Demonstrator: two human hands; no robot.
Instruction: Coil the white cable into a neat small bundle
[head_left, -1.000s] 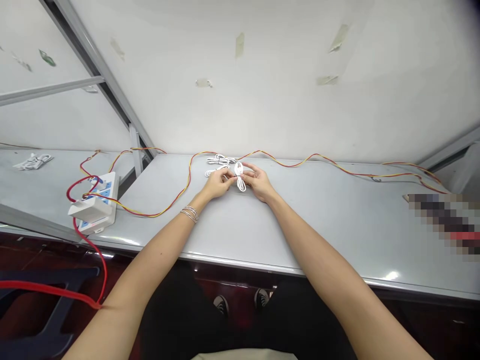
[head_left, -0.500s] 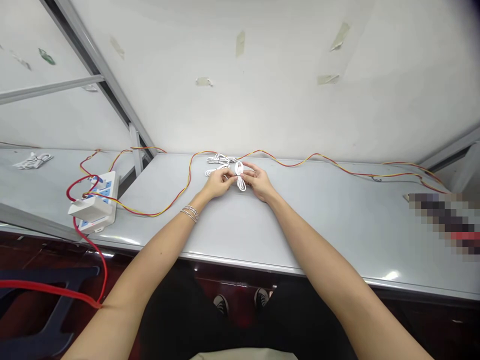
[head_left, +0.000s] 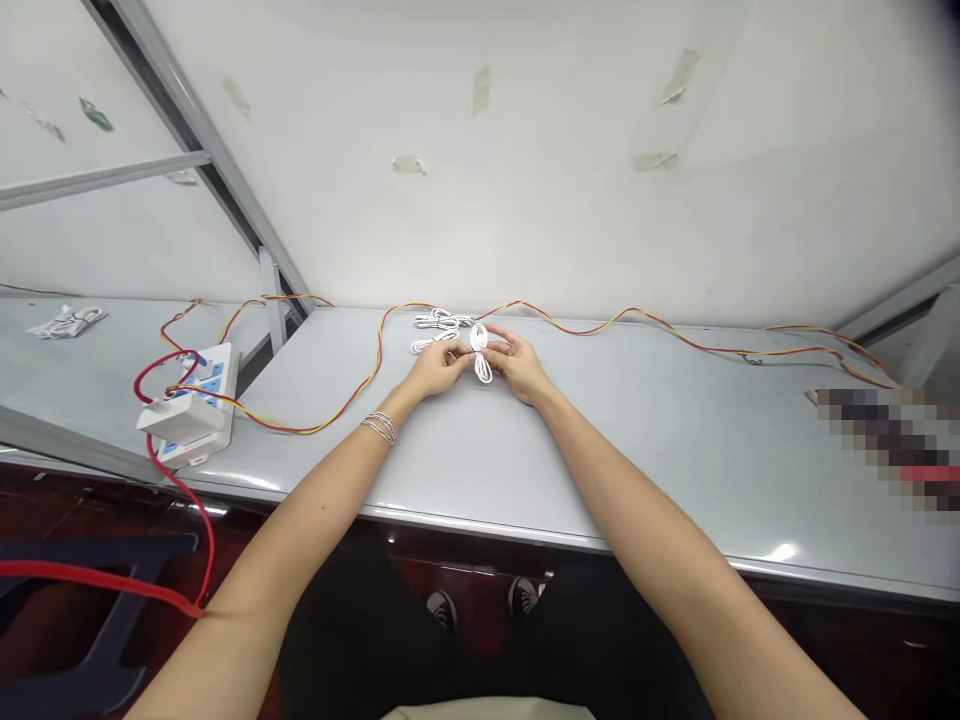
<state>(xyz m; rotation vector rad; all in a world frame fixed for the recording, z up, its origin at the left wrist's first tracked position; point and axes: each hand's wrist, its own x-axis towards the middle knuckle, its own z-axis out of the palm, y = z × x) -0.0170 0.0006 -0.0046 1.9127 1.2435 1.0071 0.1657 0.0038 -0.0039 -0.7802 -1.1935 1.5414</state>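
A bundle of white cable (head_left: 482,368), looped and pinched at its middle, is held between my two hands above the grey tabletop (head_left: 480,460). My left hand (head_left: 436,368) grips it from the left with thumb and fingertips. From the right, my right hand (head_left: 519,368) pinches the same bundle, its fingers curled behind. What binds the bundle's waist is mostly covered by my fingertips. Just behind my left hand, more coiled white cables (head_left: 441,320) lie on the table.
At left, a white power strip (head_left: 217,430) carries plugs and a thick red cord (head_left: 206,540). A red-and-yellow wire (head_left: 592,330) snakes along the back wall. Another white cable bundle (head_left: 69,321) lies far left. A blurred-out item (head_left: 892,440) sits at right. Below left is a dark blue stool (head_left: 97,640).
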